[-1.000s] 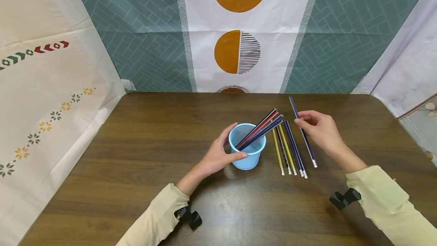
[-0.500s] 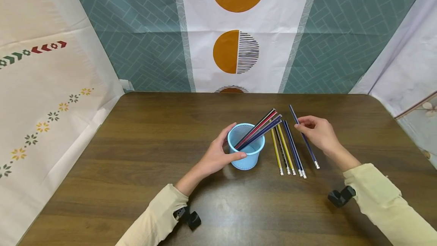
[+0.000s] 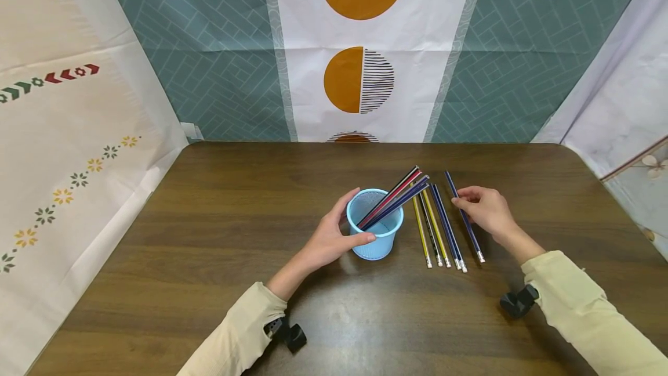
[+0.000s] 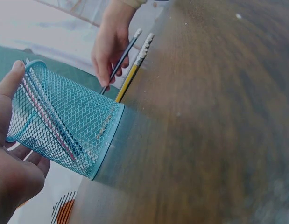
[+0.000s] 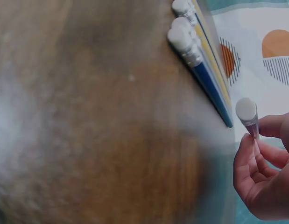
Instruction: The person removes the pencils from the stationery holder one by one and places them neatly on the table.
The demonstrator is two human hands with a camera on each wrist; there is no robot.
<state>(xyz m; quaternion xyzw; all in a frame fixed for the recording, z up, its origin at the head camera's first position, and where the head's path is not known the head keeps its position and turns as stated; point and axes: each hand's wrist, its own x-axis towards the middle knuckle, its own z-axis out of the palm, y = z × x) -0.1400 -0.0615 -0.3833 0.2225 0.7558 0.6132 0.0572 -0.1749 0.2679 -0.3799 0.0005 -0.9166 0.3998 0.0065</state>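
Note:
My left hand (image 3: 334, 237) holds a light-blue mesh pencil cup (image 3: 378, 247), thumb on its near side and fingers round the far side. The cup stands upright on the table with several pencils (image 3: 395, 198) leaning to the right inside it, dark, red and blue ones. Just right of the cup, several yellow, black and blue pencils (image 3: 445, 222) lie side by side, their white erasers toward me. Beyond this row my right hand (image 3: 486, 212) pinches a dark blue pencil (image 3: 474, 239) between thumb and fingers. In the right wrist view its eraser end (image 5: 247, 110) faces the camera.
Brown wooden table (image 3: 235, 202) lies under everything. A patterned cloth (image 3: 235, 62) hangs behind its far edge, and pale cloths (image 3: 68, 190) flank it at the sides. Black wrist cameras (image 3: 296, 338) are worn at both sleeves.
My right hand has come lower and slightly nearer to me with the blue pencil, which now lies closer to the row's line. The left hand and the cup stay in place.

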